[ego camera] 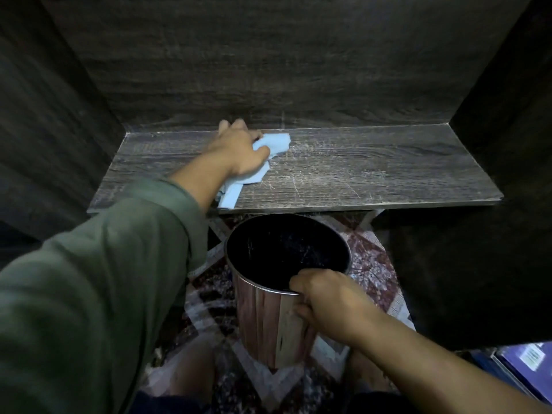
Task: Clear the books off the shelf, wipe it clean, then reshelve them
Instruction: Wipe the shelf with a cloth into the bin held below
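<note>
A dark wood-grain shelf [358, 171] with pale scratches and dust lies bare in front of me. My left hand [239, 150] grips a light blue cloth [277, 143] and presses it on the shelf near the back wall, left of centre. A strip of the cloth trails toward the shelf's front edge. My right hand [322, 300] grips the rim of a cylindrical bin [268, 318] with a wood-pattern side and a black inside, held just below the shelf's front edge. A stack of books [525, 366] with blue covers shows at the lower right corner.
Dark wood side panels [44, 130] close the shelf on the left and right, with a back panel behind. A patterned carpet [370, 264] covers the floor under the bin. My knees show at the bottom of the view.
</note>
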The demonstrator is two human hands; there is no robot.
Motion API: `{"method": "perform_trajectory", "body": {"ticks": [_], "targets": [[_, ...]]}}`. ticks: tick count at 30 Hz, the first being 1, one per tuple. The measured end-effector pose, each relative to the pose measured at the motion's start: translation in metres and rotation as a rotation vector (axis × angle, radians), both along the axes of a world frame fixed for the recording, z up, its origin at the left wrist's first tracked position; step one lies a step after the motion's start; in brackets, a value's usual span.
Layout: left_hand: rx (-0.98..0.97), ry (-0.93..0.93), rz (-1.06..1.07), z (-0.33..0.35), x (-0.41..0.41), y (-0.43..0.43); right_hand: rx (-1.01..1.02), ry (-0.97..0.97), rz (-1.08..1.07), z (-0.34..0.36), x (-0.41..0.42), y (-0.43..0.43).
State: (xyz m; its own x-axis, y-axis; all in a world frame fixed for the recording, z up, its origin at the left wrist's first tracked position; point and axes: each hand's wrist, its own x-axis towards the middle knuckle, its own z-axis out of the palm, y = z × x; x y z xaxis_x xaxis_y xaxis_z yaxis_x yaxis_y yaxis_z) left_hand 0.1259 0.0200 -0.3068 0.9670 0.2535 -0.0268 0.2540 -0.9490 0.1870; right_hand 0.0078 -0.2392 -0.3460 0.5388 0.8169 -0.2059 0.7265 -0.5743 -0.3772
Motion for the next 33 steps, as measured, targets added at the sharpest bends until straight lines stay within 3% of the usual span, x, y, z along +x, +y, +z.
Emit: {"method": "perform_trajectory", "body": {"ticks": [6,9,16,19,22,26,29,31,33], "targets": [[-0.025,0.029,-0.194,-0.003,-0.054,-0.005,-0.017,-0.022,0.018,0.002,0.000,-0.002],[0.061,-0.005,-0.142,-0.016,-0.080,-0.008,-0.021,-0.046,0.026,0.005,0.000,0.000],[-0.112,-0.455,0.056,-0.011,-0.064,0.016,-0.021,-0.053,0.019,0.004,-0.001,0.002],[-0.006,-0.276,0.094,0.001,-0.050,0.022,-0.036,-0.073,0.024,0.003,0.000,0.002],[0.024,-0.053,-0.038,-0.006,-0.053,0.028,-0.043,-0.072,0.029,0.001,0.001,0.003],[-0.095,-0.071,-0.230,-0.006,-0.081,0.016,-0.052,-0.065,0.028,0.003,0.002,0.001],[-0.190,0.038,-0.339,0.007,-0.114,0.004,-0.040,-0.055,0.025,0.004,0.001,-0.002],[-0.224,0.082,-0.330,0.015,-0.135,-0.001,-0.042,-0.052,0.028,0.005,0.000,-0.003],[-0.249,-0.052,-0.255,0.018,-0.149,-0.005,-0.053,-0.052,0.029,0.006,-0.001,-0.003]]}}
